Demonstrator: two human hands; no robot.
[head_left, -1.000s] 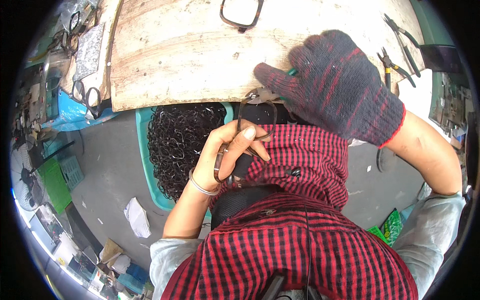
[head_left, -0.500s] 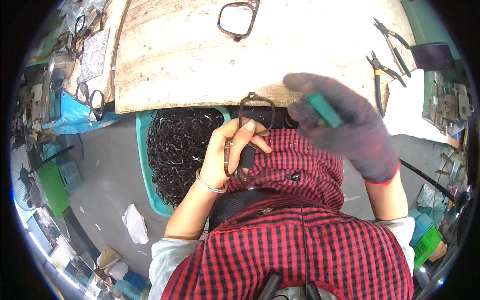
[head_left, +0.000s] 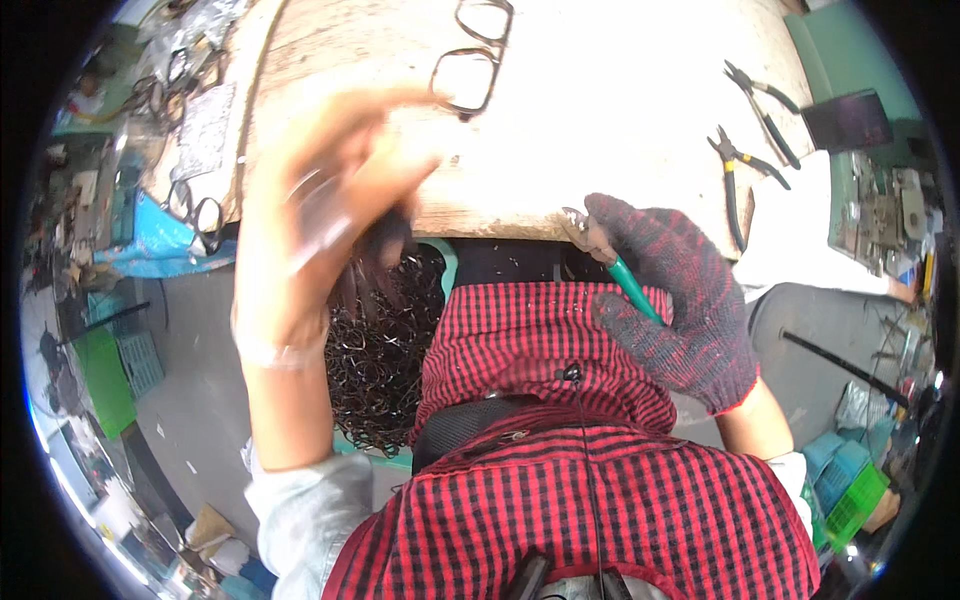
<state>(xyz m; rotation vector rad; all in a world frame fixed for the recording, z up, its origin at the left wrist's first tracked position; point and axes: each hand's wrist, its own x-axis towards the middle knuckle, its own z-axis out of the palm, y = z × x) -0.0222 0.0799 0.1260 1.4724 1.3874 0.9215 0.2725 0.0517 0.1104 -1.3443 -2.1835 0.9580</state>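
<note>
My left hand (head_left: pixel 350 160) is smeared by motion above the table's front left part. Its thumb and forefinger look apart, close to a dark eyeglass frame (head_left: pixel 466 82) lying on the wooden table (head_left: pixel 600 120). Something dark and blurred shows under the palm; I cannot make it out. In a dark red-flecked knit glove, my right hand (head_left: pixel 690 305) is closed around green-handled pliers (head_left: pixel 630 290). Their metal jaws point up and left at the table's front edge.
Below the table edge, a teal bin (head_left: pixel 437 262) holds many black rims (head_left: pixel 385 370). Two pairs of pliers (head_left: pixel 733 155) (head_left: pixel 762 105) and a dark flat object (head_left: pixel 848 121) lie to the right. More eyeglass frames (head_left: pixel 207 215) lie on the left by blue plastic (head_left: pixel 150 235).
My left hand has moved up and left from my lap; the tortoiseshell frame it held is no longer seen there. My right hand has come lower, showing the pliers' jaws.
</note>
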